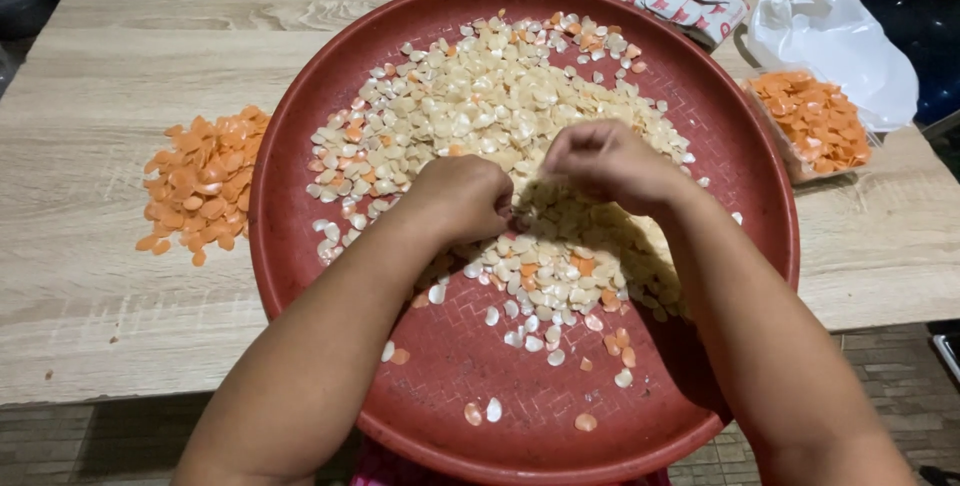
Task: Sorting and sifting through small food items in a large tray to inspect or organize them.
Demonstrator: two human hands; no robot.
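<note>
A large round red tray (330,96) lies on the wooden table and holds a spread of many small cream and white shell-like pieces (470,106), with a few orange ones mixed in. My left hand (462,196) rests in the pile at the tray's middle, fingers curled down into the pieces. My right hand (605,161) hovers just right of it, fingertips pinched together over the pile. Whether either hand grips a piece is hidden by the fingers.
A loose heap of orange pieces (205,181) lies on the table (120,56) left of the tray. At the right, a clear container of orange pieces (812,121) sits by a white plastic bag (835,36). A patterned pouch (690,1) lies behind the tray.
</note>
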